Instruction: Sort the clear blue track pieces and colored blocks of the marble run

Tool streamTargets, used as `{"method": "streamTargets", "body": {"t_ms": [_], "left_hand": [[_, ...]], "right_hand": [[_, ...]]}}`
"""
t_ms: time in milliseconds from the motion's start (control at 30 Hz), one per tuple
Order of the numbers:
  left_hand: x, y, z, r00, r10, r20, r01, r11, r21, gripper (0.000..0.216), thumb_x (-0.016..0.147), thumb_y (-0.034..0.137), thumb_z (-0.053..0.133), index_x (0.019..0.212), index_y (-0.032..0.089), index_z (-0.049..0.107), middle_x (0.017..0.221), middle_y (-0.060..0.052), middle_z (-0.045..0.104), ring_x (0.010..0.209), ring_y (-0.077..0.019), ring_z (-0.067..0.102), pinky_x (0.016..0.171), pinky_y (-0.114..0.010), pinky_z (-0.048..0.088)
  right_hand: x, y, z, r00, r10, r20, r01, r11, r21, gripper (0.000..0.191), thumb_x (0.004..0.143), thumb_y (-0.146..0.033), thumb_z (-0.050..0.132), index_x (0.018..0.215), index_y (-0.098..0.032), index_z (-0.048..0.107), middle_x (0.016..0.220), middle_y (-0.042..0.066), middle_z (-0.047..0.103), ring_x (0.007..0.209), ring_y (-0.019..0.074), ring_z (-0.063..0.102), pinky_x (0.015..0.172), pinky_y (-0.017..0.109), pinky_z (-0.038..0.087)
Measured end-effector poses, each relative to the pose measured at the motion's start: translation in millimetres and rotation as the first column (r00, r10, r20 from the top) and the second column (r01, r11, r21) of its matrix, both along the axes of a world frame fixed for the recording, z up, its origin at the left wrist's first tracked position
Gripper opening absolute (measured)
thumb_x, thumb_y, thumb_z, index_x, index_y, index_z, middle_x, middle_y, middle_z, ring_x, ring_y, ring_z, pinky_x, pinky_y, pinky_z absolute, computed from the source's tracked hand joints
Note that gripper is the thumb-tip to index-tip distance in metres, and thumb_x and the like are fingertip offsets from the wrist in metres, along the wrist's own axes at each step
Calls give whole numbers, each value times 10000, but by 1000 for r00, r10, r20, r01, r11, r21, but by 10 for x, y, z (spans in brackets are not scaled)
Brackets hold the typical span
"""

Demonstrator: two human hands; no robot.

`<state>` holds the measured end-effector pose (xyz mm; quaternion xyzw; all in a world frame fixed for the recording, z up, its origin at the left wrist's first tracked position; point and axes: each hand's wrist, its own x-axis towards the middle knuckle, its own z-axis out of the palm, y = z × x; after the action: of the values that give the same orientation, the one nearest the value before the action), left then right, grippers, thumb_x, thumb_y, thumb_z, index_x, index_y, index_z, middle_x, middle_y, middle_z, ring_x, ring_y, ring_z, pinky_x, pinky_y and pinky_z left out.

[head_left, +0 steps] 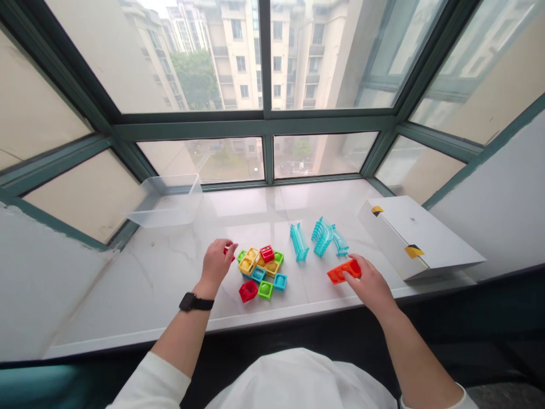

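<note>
- Right hand (370,287) grasping an orange block (344,272) near the front edge of the marble sill (128,295)
- Left hand (216,264) gripping a small red block (226,250) (black watch (196,302) on that wrist), touching a heap of colored square blocks (260,274)
- Teal curved pieces (320,238) mid-sill
- White box (415,238) at the right end
- Clear plastic tub (166,200) in the far left corner

Your right hand (370,287) was closed over the end of an orange-red plastic block (339,272), a flat, oblong piece with square openings, lying at a slant. Your left hand (216,264) pinched a small red piece (226,250) (mostly hidden behind the fingertips). Just beside that hand, between your two hands, sat a loose cluster of hollow square blocks (260,272) in red, yellow, green and blue, some overlapping, with one red block resting on top.
</note>
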<state>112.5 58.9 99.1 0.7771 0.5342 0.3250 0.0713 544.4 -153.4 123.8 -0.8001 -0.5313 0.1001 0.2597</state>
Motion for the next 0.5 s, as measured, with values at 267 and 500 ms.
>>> {"method": "streamTargets", "body": {"t_ms": [267, 500], "left_hand": [[754, 894, -189, 978, -172, -119, 129, 945, -300, 419, 926, 555, 568, 695, 213, 640, 913, -121, 687, 942, -271, 649, 920, -376, 485], [700, 922, -326, 962, -270, -48, 211, 841, -498, 503, 991, 539, 392, 840, 208, 739, 848, -93, 788, 826, -250, 723, 771, -330, 538]], "right_hand": [[-629, 8, 163, 946, 215, -243, -162, 962, 219, 421, 903, -361, 632, 1312, -268, 595, 1276, 86, 695, 1107, 266, 705, 962, 403, 590], [-966, 267, 48, 852, 301, -429, -206, 945, 253, 403, 871, -312, 667, 1263, -275, 585, 1196, 52, 715, 1032, 242, 706, 946, 385, 584]]}}
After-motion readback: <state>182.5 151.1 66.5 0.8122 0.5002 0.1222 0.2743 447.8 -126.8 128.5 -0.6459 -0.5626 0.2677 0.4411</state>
